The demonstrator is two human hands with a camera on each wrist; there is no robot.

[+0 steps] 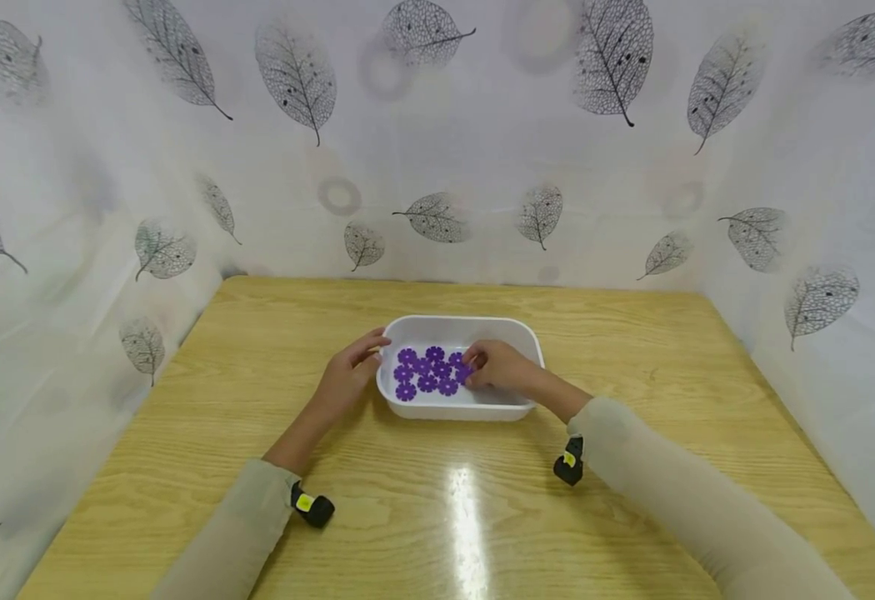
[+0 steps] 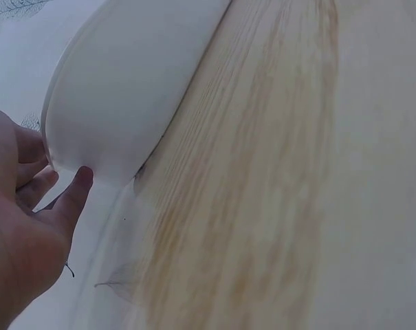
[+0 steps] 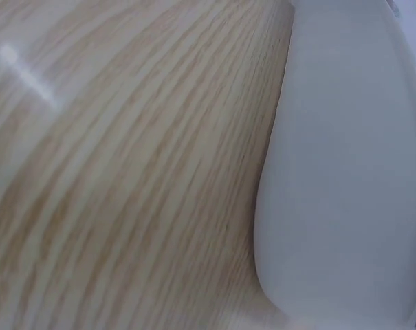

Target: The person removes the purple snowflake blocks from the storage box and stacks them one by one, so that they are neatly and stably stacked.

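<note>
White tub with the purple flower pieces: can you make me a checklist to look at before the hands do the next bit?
1. White tub resting on the wooden table: ok.
2. Left hand touching the tub: ok, it is at the left end.
3. Purple flower pieces inside the tub: ok for the ones that show.
4. Pieces spread out: not ok, they are bunched together, some touching.
5. Right hand inside the tub: ok, its fingertips are at the bunch's right side.
6. Right hand firmly gripping a piece: cannot tell, the fingers partly hide the spot.
</note>
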